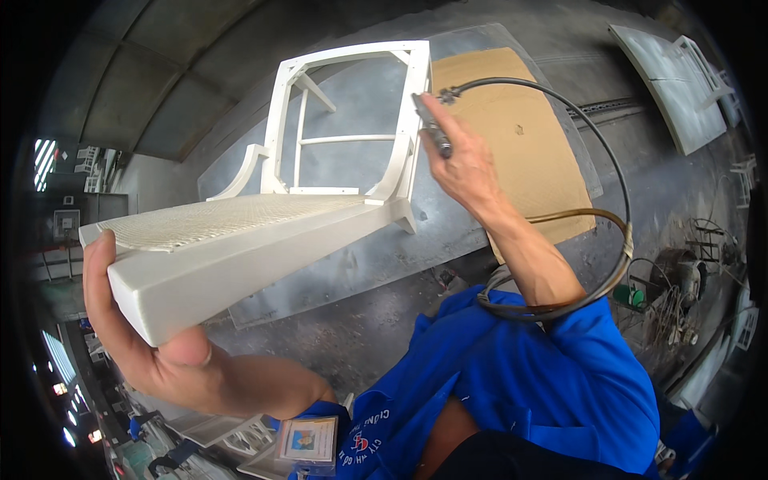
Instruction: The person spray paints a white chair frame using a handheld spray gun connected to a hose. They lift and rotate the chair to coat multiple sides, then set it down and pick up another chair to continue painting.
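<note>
Two bare hands work on a white-painted wooden chair frame with a woven cane seat (pixel 240 220), held up in the air and tipped on its side, so the seat faces upward and the open backrest points away from the person. The left hand (pixel 148 332) grips the front rail of the seat: four fingers (pixel 96 280) wrap over the edge nearest the camera, and the thumb presses flat against the rail's underside, clamping it firmly. The right hand (pixel 460 164) reaches to the far right corner of the chair, beside the backrest post, with its fingers closed around a slim dark metal nozzle tool (pixel 432 124). A black rubber hose (pixel 616 184) runs from the tool, arcs out to the right of the chair and loops back around the forearm.

Judging by the one-handed hold, the chair is probably fairly light, yet rigid and awkward, with long leverage beyond the grip. Its painted surface looks smooth, possibly slippery and easily marked; the cane panel seems fragile, so the solid rails are the safer places to hold.

Below the chair lie a grey floor and a brown cardboard sheet (pixel 512 136).
</note>
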Demonstrator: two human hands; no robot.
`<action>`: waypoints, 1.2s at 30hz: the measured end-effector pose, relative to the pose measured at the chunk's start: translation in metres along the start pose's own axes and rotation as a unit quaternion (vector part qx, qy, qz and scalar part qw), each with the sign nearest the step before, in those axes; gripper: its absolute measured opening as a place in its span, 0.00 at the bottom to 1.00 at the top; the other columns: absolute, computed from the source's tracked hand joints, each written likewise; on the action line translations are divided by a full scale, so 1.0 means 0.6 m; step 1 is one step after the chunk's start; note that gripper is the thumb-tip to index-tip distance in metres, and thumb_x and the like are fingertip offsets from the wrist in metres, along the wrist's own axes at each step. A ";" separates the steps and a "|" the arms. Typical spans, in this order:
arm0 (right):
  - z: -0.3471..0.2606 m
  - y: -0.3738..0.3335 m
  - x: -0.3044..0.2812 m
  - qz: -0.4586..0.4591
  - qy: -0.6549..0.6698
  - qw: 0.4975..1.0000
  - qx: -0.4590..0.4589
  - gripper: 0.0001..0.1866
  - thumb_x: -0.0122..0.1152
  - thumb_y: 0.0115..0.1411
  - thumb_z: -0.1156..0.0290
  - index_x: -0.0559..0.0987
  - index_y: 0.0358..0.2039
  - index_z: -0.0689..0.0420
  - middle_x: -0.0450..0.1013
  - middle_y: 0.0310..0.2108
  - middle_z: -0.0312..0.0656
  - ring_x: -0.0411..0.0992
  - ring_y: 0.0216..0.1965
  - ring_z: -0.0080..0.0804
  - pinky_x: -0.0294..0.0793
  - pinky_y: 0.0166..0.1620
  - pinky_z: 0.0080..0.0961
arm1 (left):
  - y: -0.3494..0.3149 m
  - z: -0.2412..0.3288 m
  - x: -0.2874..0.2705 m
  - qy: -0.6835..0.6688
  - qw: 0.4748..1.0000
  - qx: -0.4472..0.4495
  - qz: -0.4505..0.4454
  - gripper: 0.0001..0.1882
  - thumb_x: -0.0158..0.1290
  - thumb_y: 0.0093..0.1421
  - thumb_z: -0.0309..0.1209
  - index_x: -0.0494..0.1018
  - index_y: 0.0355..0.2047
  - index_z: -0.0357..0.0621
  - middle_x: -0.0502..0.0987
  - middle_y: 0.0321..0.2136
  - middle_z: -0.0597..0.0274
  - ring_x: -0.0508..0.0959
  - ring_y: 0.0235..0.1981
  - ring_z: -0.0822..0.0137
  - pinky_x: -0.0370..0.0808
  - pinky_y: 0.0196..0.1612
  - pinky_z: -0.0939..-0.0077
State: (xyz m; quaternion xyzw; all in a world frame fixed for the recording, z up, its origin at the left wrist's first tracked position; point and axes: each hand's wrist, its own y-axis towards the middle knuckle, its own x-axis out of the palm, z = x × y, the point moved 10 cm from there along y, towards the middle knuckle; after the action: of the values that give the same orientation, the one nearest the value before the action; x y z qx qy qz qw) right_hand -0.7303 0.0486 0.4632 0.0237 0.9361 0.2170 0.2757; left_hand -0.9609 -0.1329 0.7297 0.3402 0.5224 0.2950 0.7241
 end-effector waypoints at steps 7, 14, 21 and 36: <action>-0.010 0.050 0.031 -0.047 0.078 0.990 -0.112 0.28 0.66 0.65 0.67 0.74 0.66 0.41 0.78 0.35 0.49 0.78 0.34 0.49 0.78 0.40 0.43 | -0.001 -0.011 -0.005 0.052 0.996 -0.061 0.031 0.63 0.48 0.50 0.84 0.73 0.59 0.30 0.75 0.58 0.47 0.75 0.61 0.52 0.69 0.66 0.54; 0.001 0.143 0.154 -0.182 0.172 0.965 -0.080 0.26 0.62 0.68 0.61 0.74 0.67 0.42 0.79 0.55 0.54 0.80 0.51 0.58 0.80 0.56 0.45 | 0.012 -0.011 -0.007 0.065 0.997 -0.033 -0.016 0.64 0.44 0.51 0.84 0.71 0.61 0.30 0.74 0.60 0.45 0.70 0.66 0.48 0.64 0.70 0.49; 0.011 0.114 0.169 -0.347 0.195 0.913 -0.087 0.26 0.59 0.71 0.60 0.72 0.69 0.39 0.80 0.55 0.52 0.80 0.55 0.53 0.78 0.61 0.47 | 0.009 -0.014 -0.012 0.059 0.997 -0.044 -0.029 0.63 0.42 0.53 0.84 0.69 0.62 0.31 0.73 0.61 0.44 0.66 0.70 0.45 0.61 0.72 0.45; 0.068 0.197 0.152 -0.287 0.172 0.942 -0.001 0.27 0.61 0.71 0.55 0.73 0.69 0.34 0.83 0.34 0.44 0.80 0.32 0.32 0.80 0.43 0.36 | 0.009 -0.015 -0.013 0.047 0.998 -0.026 -0.044 0.61 0.43 0.55 0.81 0.69 0.62 0.32 0.73 0.62 0.46 0.65 0.70 0.45 0.58 0.73 0.43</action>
State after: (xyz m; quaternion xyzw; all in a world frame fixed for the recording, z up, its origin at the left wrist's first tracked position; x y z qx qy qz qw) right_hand -0.7949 0.1867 0.4356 -0.2836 0.9363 0.1301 0.1613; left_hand -0.9724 -0.1340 0.7366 0.2834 0.5626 0.2924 0.7195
